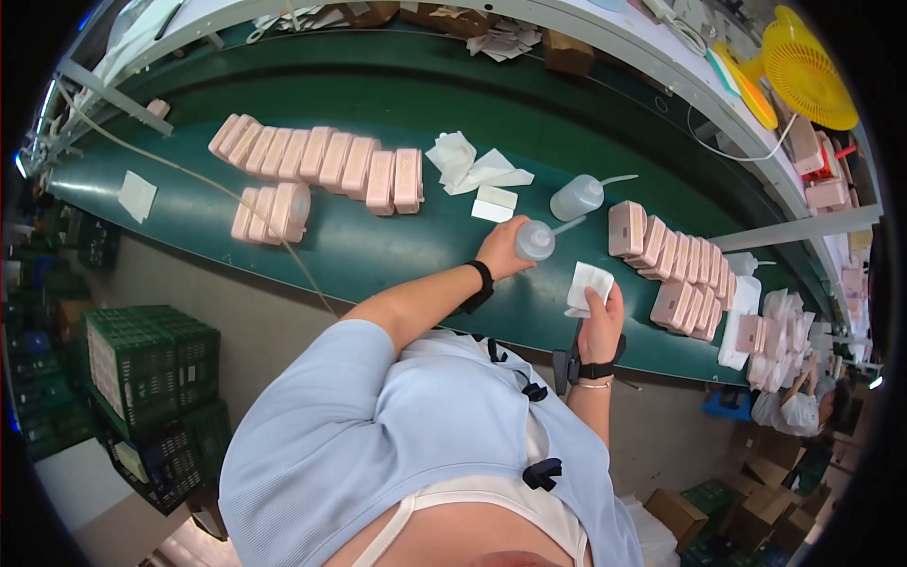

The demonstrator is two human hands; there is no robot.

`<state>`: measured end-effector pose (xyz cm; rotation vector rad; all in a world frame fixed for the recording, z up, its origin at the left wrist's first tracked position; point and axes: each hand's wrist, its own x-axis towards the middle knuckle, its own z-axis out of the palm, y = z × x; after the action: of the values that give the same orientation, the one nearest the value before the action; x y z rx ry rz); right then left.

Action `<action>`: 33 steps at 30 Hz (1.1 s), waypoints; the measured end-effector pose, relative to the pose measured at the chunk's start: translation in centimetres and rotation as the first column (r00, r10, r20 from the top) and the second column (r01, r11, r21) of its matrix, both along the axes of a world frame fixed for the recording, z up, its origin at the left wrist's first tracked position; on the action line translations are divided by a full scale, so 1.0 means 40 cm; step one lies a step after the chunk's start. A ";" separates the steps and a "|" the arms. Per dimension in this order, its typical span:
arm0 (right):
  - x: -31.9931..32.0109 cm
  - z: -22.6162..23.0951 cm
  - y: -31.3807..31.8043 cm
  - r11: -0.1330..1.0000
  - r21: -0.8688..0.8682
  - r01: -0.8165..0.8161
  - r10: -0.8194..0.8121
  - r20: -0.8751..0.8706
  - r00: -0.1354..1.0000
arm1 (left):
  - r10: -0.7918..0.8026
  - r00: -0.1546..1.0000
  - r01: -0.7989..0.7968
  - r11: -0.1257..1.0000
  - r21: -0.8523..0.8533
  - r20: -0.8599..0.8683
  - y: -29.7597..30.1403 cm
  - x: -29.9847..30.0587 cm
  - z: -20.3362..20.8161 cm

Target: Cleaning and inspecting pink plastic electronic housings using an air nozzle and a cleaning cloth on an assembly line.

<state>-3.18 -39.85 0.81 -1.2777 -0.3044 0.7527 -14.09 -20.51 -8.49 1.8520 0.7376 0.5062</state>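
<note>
The only view came from the person's head, looking down and forward through a wide fisheye lens. The left grip [502,249] and right grip [603,317] sat near its middle, with the counter [373,250] bending around them. It was near enough that the shirt [444,425] loomed large just below both grips, yet wide enough to take in crates [156,369] well left of them and a fan [812,76] beyond, far right.

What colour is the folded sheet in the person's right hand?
The folded sheet is white; it shows in the head view.
</note>
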 end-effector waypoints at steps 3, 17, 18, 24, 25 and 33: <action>0.003 -0.010 -0.012 1.000 -0.011 0.026 -0.026 -0.026 0.999 | -0.046 0.996 0.047 0.999 -0.016 0.082 0.017 -0.006 -0.025; -0.093 -0.075 0.040 0.850 -0.315 -0.423 0.415 -0.094 0.905 | 0.671 0.637 -0.236 0.640 0.731 -0.380 0.412 -0.243 0.050; -0.103 -0.099 0.065 0.853 -0.318 -0.415 0.407 -0.095 0.909 | 0.694 0.554 -0.216 0.653 0.726 -0.460 0.419 -0.237 0.041; -0.120 -0.196 0.179 0.808 -0.334 -0.485 0.497 -0.055 0.866 | 0.611 0.572 -0.091 0.711 0.698 -0.547 0.394 -0.209 0.038; -0.122 -0.192 0.185 0.807 -0.330 -0.490 0.502 -0.056 0.863 | 0.576 0.628 -0.070 0.712 0.699 -0.524 0.379 -0.214 0.026; -0.094 -0.063 0.165 0.829 -0.214 -0.517 0.513 -0.077 0.855 | 0.205 0.978 -0.184 0.933 0.310 -0.036 0.230 -0.317 0.105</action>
<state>-6.93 -33.27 -1.72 -1.4214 -0.5785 1.2908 -26.77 -11.29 -4.30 2.1018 0.9369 0.7215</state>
